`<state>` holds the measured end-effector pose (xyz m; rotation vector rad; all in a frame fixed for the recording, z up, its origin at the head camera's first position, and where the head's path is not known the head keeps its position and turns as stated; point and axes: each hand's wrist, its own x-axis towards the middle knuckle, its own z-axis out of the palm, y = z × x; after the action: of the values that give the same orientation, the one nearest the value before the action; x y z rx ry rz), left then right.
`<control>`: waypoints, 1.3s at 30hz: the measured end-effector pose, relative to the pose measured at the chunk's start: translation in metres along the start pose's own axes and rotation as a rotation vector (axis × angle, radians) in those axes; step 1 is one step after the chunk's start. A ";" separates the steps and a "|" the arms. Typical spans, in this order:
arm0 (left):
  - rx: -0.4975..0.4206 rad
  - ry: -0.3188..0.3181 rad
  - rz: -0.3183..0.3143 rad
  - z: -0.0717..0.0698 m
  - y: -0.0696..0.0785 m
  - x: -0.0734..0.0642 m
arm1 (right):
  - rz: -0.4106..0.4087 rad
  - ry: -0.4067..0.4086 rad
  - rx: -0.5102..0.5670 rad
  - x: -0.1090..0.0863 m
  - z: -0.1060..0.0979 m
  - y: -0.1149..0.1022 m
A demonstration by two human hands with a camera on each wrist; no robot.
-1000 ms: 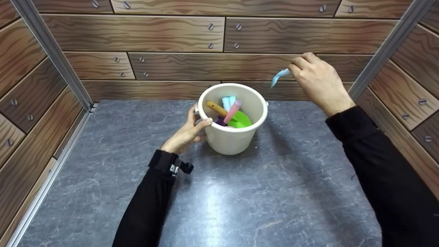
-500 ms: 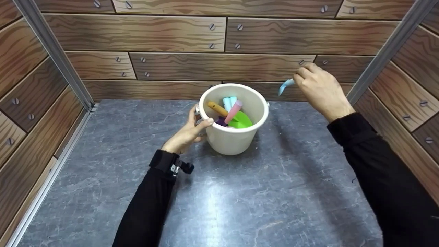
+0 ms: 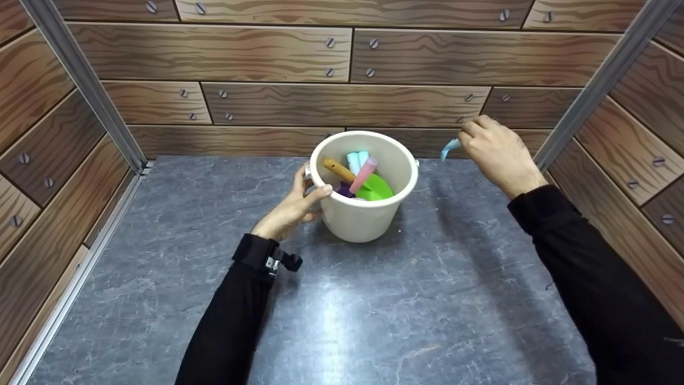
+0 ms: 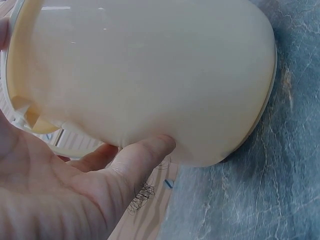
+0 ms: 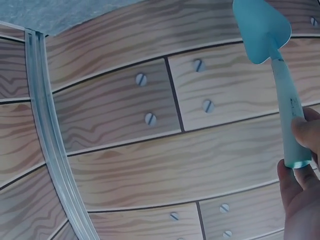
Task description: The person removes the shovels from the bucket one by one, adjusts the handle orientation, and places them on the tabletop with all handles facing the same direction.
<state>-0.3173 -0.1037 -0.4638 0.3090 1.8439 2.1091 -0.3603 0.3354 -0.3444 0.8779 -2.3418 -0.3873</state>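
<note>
A cream bucket [image 3: 358,222] stands upright on the grey floor panel. My left hand [image 3: 288,206] grips its left side, thumb over the rim and other fingers against the wall; the left wrist view shows a finger [image 4: 145,150] along the bucket wall. Inside lie an orange handle [image 3: 336,168], a pink handle [image 3: 363,174], two light blue handles [image 3: 357,159], a bright green piece [image 3: 378,188] and something purple [image 3: 344,188]. Right of the bucket, my right hand [image 3: 497,152] holds up a light blue toy trowel [image 5: 287,100] by its handle, blade pointing away from the hand.
Wood-patterned walls enclose the space: a back wall [image 3: 267,53], a left wall [image 3: 48,176] and a right wall [image 3: 652,133]. Metal corner posts [image 3: 85,80] rise at both back corners. A small dark camera [image 3: 288,262] sits on the left wrist.
My right hand has come down with the blue trowel, which is now lower and a little farther right of the bucket. The left hand and bucket stay as they were.
</note>
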 end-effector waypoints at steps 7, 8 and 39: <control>0.010 -0.002 0.000 0.000 0.000 0.000 | 0.008 -0.002 0.007 -0.009 0.014 -0.001; 0.009 -0.003 0.000 0.000 0.000 0.000 | 0.008 -0.003 0.008 -0.011 0.016 -0.001; 0.003 0.004 -0.012 0.000 0.000 -0.001 | 0.098 -0.142 0.133 -0.036 0.041 -0.007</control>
<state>-0.3164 -0.1035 -0.4639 0.2949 1.8470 2.1004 -0.3615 0.3570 -0.3949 0.8165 -2.5546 -0.2626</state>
